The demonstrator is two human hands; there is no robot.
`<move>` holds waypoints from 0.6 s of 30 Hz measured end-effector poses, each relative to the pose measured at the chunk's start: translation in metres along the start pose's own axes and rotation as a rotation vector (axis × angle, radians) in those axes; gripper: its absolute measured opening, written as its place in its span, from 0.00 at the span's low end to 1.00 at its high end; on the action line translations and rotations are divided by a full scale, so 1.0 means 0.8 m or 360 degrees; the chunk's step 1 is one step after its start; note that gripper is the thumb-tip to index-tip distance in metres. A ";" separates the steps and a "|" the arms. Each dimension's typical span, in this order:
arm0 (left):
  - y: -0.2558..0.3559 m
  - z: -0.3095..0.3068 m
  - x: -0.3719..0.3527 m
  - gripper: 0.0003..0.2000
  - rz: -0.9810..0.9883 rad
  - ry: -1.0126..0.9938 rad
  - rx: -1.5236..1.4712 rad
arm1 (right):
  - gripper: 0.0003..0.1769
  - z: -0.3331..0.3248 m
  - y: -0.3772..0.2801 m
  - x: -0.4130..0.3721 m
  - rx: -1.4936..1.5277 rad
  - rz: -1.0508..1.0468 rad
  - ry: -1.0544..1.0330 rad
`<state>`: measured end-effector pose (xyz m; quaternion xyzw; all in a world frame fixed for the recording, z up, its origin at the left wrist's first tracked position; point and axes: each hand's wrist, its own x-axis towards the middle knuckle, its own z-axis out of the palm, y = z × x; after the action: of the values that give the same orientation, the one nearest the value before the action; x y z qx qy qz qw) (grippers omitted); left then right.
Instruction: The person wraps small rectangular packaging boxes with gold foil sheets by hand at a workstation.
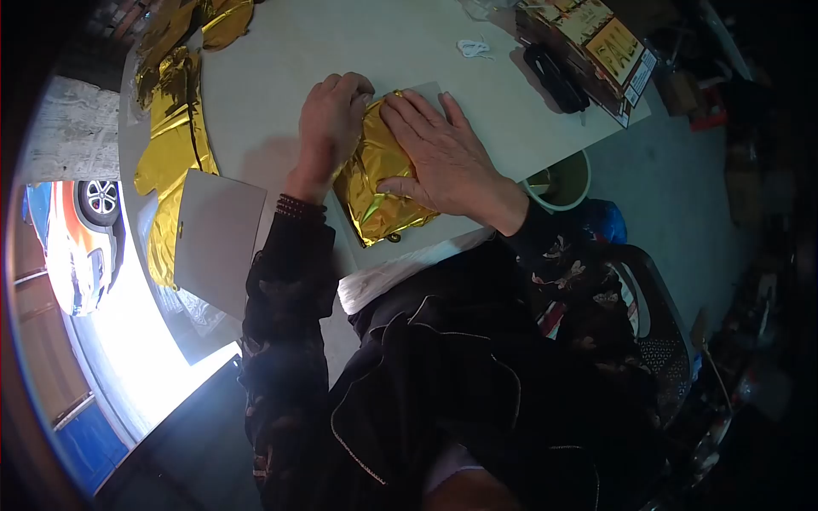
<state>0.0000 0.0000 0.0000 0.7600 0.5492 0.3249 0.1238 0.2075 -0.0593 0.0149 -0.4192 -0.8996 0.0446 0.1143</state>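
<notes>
A crinkled, folded piece of gold foil (pixel 375 175) lies on the pale table in front of me. Beneath it a flat greyish sheet shows at the edges. My right hand (pixel 443 162) rests flat on the foil with its fingers stretched and the thumb apart. At the foil's upper left edge, my left hand (pixel 332 119) has its fingers curled in and closed on the edge; the fingertips are partly hidden. A beaded bracelet (pixel 301 209) circles the left wrist.
More gold foil (pixel 175 153) lies along the table's left side, beside a grey board (pixel 220 238). A white string bundle (pixel 474 48), a black case (pixel 554 77) and printed packaging (pixel 609 51) lie at the upper right. A bin (pixel 575 180) stands below the table edge.
</notes>
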 end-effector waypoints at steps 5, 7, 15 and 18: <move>-0.006 -0.004 -0.001 0.06 -0.0029 -0.0063 -0.0036 | 0.57 0.005 -0.005 -0.009 -0.0030 0.0097 0.0058; -0.009 -0.008 0.000 0.07 -0.0042 -0.0114 -0.0037 | 0.57 0.005 -0.009 -0.009 -0.0026 0.0135 0.0068; 0.015 -0.021 -0.018 0.10 0.0046 0.0082 -0.0173 | 0.55 0.007 -0.009 -0.010 -0.0080 0.0159 0.0125; 0.056 -0.021 -0.044 0.18 0.0362 0.0049 -0.0023 | 0.51 0.010 -0.007 -0.012 -0.0083 0.0150 0.0139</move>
<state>0.0165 -0.0515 0.0247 0.8113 0.4589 0.3524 0.0833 0.2074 -0.0703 0.0069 -0.4655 -0.8738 0.0082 0.1403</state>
